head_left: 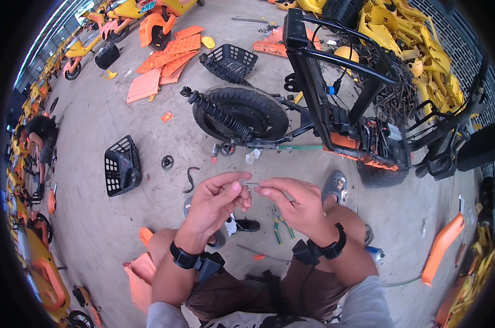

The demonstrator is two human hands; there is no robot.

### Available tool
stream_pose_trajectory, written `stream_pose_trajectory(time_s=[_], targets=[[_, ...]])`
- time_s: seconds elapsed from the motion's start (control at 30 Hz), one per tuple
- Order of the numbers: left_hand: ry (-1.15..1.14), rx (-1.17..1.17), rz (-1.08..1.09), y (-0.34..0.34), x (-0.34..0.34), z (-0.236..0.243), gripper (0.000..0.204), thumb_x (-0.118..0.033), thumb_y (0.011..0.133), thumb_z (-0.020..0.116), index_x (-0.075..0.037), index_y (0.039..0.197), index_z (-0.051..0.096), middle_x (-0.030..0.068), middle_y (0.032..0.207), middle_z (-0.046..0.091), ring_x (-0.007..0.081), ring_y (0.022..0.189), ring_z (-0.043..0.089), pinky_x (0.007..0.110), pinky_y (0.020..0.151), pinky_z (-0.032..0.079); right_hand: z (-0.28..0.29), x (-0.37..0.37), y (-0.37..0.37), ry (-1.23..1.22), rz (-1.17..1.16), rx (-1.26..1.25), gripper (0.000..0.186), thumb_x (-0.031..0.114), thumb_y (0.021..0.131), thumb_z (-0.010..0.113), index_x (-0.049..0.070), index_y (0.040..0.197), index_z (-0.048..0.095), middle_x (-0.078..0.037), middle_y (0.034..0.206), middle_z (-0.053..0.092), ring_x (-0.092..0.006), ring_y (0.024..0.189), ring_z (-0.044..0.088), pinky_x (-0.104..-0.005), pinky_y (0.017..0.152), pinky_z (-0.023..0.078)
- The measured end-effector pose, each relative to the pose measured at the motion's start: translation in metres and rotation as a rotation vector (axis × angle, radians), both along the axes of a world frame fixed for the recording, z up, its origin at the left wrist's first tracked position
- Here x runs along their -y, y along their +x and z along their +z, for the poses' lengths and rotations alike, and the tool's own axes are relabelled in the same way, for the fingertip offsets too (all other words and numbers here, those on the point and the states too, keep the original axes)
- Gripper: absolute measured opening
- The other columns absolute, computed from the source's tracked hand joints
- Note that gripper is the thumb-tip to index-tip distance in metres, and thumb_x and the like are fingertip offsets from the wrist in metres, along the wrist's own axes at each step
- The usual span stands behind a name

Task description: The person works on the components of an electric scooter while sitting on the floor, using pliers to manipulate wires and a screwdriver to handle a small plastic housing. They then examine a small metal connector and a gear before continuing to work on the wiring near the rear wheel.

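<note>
My left hand (pixel 219 198) and my right hand (pixel 292 198) meet in front of me, above my knees. Thumb and fingers of both are pinched on a small, thin, silvery metal piece (pixel 252 185); its exact kind is too small to make out. Beyond them lies a partly stripped scooter frame (pixel 313 71), black, tipped on its side, with a wheel (pixel 242 116) and a shock absorber (pixel 220 112). On the floor below my hands are green-handled pliers (pixel 280 229) and a black pedal-like part (pixel 248 224).
A black basket (pixel 122 167) stands to the left, near a sprocket (pixel 167 162) and a curved dark part (pixel 190 180). Orange panels (pixel 168 57) lie farther off. A spray can (pixel 375 253) is by my right leg. Another person (pixel 38 139) crouches at far left; yellow parts (pixel 411 44) are heaped at far right.
</note>
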State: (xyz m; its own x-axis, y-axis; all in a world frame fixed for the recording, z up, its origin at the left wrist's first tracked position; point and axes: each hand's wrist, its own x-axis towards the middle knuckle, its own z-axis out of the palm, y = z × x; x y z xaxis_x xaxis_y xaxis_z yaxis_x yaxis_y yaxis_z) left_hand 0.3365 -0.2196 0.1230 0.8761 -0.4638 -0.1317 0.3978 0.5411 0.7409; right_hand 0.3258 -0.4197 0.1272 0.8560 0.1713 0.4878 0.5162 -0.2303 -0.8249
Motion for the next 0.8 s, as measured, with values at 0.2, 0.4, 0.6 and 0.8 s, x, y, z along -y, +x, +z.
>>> stream_pose_trajectory(time_s=[0.2,0.4,0.6,0.8], targets=[[-0.011,0.022,0.037,-0.004,-0.001,0.002,0.027,-0.011,0.094,0.056,0.003,0.118,0.058,0.0070,0.082,0.059,0.0175,0.075,0.056,0.031,0.067,0.046,0.000,-0.005,0.001,-0.100,-0.057,0.211,0.013,-0.001,0.079,0.068,-0.001,0.092,0.065,-0.013,0.078,0.067,-0.0253,0.067,0.066,-0.0319,0.057,0.052],[-0.049,-0.010,0.020,-0.007,-0.001,0.002,0.028,-0.010,0.095,0.054,0.005,0.118,0.058,0.0075,0.081,0.060,0.0166,0.075,0.055,0.033,0.068,0.046,0.001,-0.008,-0.001,-0.120,-0.060,0.331,0.014,-0.003,0.077,0.068,-0.002,0.090,0.065,-0.012,0.078,0.067,-0.0253,0.065,0.067,-0.0318,0.057,0.053],[-0.029,-0.043,0.008,-0.009,-0.003,0.003,0.027,-0.012,0.095,0.054,0.005,0.116,0.059,0.0064,0.079,0.058,0.0158,0.074,0.055,0.033,0.065,0.045,-0.001,-0.012,-0.004,-0.183,-0.081,0.365,0.015,-0.005,0.074,0.069,-0.003,0.089,0.065,-0.012,0.075,0.067,-0.0247,0.061,0.066,-0.0311,0.056,0.053],[0.037,-0.043,0.007,-0.010,-0.001,-0.002,0.029,-0.017,0.096,0.053,0.004,0.114,0.059,0.0069,0.078,0.057,0.0160,0.069,0.057,0.031,0.051,0.050,0.002,-0.005,-0.003,-0.266,-0.066,0.421,0.027,-0.005,0.067,0.065,-0.003,0.094,0.062,-0.011,0.076,0.062,-0.0248,0.062,0.062,-0.0330,0.055,0.051]])
